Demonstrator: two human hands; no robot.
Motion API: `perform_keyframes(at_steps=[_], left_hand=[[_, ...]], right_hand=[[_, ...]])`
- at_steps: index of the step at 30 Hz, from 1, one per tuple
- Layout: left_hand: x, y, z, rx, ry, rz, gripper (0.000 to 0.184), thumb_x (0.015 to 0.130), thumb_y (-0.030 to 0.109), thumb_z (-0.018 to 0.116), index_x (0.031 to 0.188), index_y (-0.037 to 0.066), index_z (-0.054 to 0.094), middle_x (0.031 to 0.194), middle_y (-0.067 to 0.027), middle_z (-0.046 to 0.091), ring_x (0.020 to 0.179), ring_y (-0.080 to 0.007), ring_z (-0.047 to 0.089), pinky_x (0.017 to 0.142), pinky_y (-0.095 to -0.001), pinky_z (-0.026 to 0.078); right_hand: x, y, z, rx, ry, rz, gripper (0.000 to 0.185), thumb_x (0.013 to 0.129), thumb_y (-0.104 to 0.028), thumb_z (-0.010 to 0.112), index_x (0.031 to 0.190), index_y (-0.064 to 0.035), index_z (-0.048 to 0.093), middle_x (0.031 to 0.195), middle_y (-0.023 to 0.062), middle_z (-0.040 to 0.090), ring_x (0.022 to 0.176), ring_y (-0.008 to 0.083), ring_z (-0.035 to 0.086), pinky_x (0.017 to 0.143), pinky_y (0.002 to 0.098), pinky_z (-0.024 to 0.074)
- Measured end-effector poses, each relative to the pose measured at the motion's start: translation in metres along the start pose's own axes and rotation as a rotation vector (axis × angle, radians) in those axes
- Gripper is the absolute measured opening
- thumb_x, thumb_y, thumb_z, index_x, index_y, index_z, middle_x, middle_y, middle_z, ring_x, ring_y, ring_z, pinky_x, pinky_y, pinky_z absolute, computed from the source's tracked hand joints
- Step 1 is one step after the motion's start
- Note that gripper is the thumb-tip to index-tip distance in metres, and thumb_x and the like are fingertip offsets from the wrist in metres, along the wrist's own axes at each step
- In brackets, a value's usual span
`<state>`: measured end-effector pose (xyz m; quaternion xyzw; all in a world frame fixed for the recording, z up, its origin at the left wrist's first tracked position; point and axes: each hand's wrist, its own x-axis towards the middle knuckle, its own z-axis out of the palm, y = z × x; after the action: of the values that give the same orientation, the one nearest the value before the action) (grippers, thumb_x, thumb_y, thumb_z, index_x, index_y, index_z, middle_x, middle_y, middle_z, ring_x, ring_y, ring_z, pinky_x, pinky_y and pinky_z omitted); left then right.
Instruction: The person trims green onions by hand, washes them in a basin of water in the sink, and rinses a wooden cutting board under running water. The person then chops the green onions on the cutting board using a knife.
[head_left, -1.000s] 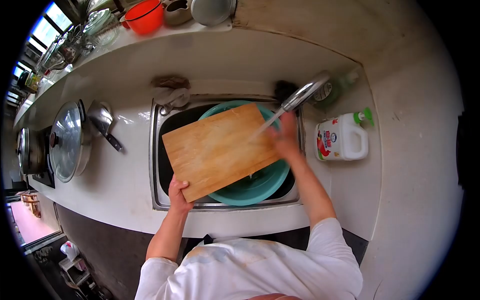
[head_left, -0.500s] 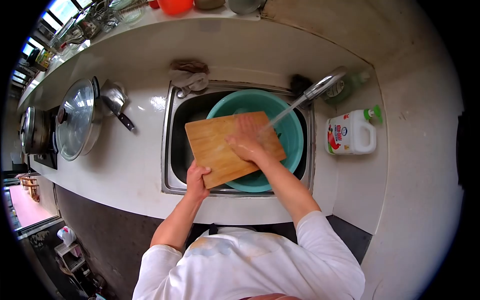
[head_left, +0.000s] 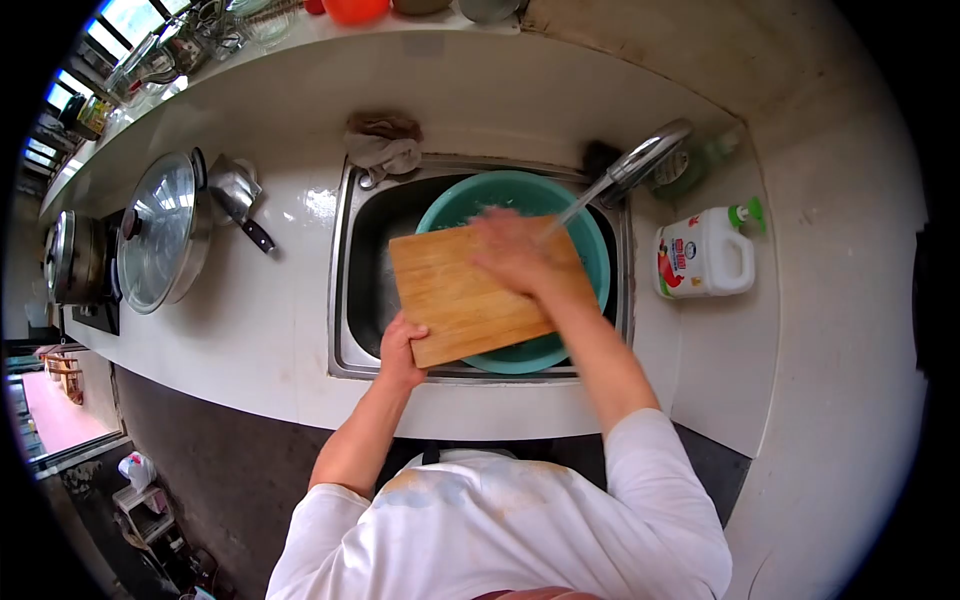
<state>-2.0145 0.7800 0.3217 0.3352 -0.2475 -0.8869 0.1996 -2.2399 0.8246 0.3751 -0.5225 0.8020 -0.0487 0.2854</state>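
Observation:
A wooden cutting board [head_left: 455, 310] is held at a slant over a green basin [head_left: 465, 200] in the steel sink [head_left: 362, 215]. My left hand [head_left: 402, 350] grips the board's lower left corner, thumb on top and the other fingers hidden beneath. Slightly blurred, my right hand [head_left: 512, 255] lies flat on the upper part of the board with its fingers stretched out. Water runs from the faucet [head_left: 645, 165] onto the board beside that hand. Most of the basin's inside is hidden under the board.
A white pump bottle [head_left: 705, 262] stands right of the sink, with a green bottle [head_left: 685, 170] behind the faucet. A cloth [head_left: 385, 150] hangs at the sink's back left corner. Further left are a cleaver [head_left: 240, 205], a lidded pan [head_left: 160, 235] and a pot [head_left: 78, 258].
My right hand has slid up toward the board's far edge. The board has shifted a little to the right in view, my left hand still gripping its corner.

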Motion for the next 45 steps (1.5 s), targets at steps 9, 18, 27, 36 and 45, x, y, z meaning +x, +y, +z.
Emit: perform_keyframes(at_steps=[9,18,27,36,45], left_hand=[[0.074,-0.004,0.014,0.0,-0.131,-0.284,0.042,0.075,0.011,0.05,0.116,0.002,0.045,0.113,-0.0132,0.053,0.102,-0.0287,0.054,0.09,-0.0415,0.043],[0.174,-0.047,0.061,1.626,0.003,0.027,0.043,0.087,0.031,0.046,0.117,0.001,0.043,0.11,-0.0182,0.053,0.099,-0.0352,0.053,0.083,-0.0463,0.042],[0.182,-0.142,0.023,1.465,0.267,0.198,0.054,0.088,0.042,0.04,0.125,0.003,0.037,0.127,-0.0189,0.04,0.116,-0.0371,0.038,0.095,-0.0484,0.031],[0.098,-0.051,0.072,-0.292,-0.06,-0.342,0.055,0.09,0.049,0.033,0.124,0.007,0.038,0.13,-0.0129,0.039,0.12,-0.0297,0.036,0.099,-0.0464,0.028],[0.097,-0.082,0.061,-0.29,-0.305,-0.365,0.058,0.09,0.052,0.033,0.13,0.009,0.033,0.133,-0.0104,0.037,0.122,-0.026,0.033,0.101,-0.0461,0.026]], right_hand=[[-0.118,0.141,0.038,1.431,0.388,0.406,0.062,0.08,-0.021,0.062,0.131,-0.0026,0.031,0.124,0.0146,0.046,0.113,0.0236,0.046,0.094,0.0332,0.0376],[-0.161,0.116,0.074,1.721,0.802,0.136,0.055,0.08,-0.003,0.053,0.128,-0.004,0.026,0.121,0.0109,0.042,0.11,0.0216,0.044,0.093,0.0347,0.0387],[-0.154,0.066,0.083,1.019,0.823,0.115,0.058,0.079,-0.009,0.058,0.13,-0.0005,0.03,0.112,0.0131,0.052,0.1,0.0215,0.053,0.087,0.0319,0.0422],[-0.135,-0.008,0.052,0.346,0.587,-0.279,0.052,0.066,-0.001,0.061,0.116,-0.0026,0.046,0.115,0.0152,0.053,0.107,0.0293,0.051,0.087,0.0375,0.0432],[-0.155,-0.004,0.046,0.119,0.55,-0.395,0.054,0.063,0.0,0.059,0.116,-0.0031,0.048,0.119,0.0136,0.052,0.11,0.0307,0.049,0.091,0.0387,0.0398]])
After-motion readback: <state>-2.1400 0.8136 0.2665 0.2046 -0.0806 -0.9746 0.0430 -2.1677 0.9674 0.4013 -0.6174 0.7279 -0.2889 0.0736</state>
